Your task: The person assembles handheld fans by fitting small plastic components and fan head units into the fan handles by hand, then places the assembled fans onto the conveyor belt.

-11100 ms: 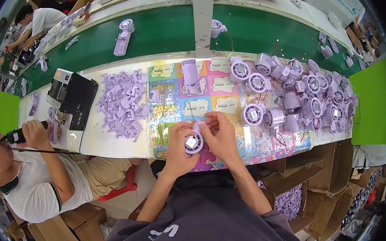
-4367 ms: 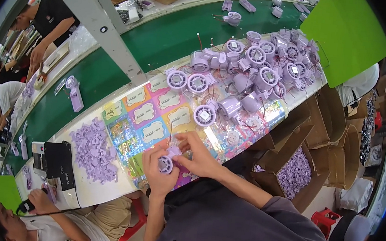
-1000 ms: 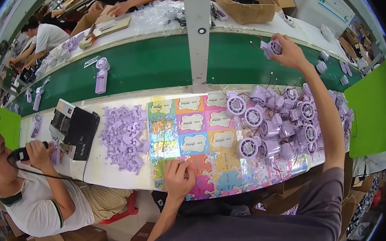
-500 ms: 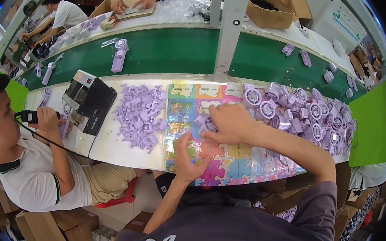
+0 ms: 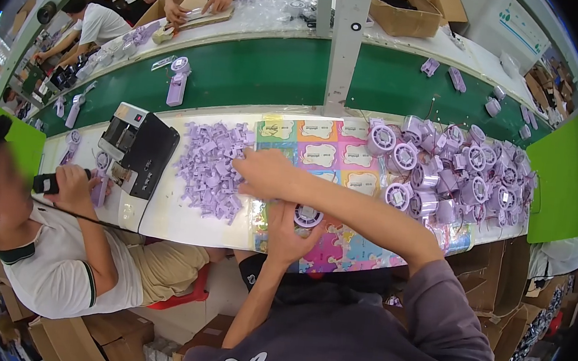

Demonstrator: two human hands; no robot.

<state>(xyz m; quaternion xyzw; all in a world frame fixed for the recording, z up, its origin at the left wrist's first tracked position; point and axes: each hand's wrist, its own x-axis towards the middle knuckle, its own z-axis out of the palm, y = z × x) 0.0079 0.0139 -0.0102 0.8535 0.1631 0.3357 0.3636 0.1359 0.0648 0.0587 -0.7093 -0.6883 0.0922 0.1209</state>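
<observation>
My left hand (image 5: 286, 239) holds a round light-purple fan housing (image 5: 308, 216) with a ring-shaped opening, just above the colourful patterned mat (image 5: 345, 250). My right arm crosses over it to the left. At the right edge of a pile of small light-purple plastic parts (image 5: 210, 166) is my right hand (image 5: 269, 173), its fingers curled together; whatever lies between the fingertips is hidden. On the right side of the table lies a heap of similar round purple housings (image 5: 473, 188), with thin wires among them.
A black machine (image 5: 140, 152) stands left of the small parts. Beside it a seated person (image 5: 53, 241) holds a black tool (image 5: 45, 182). Beyond the table runs a green conveyor belt (image 5: 257, 73) with some purple pieces, behind a grey post (image 5: 343, 53). A green panel (image 5: 564, 179) rises at the right.
My right hand has moved left from the housing to the pile of small parts. The housing now rests in my left hand, which has closed around it.
</observation>
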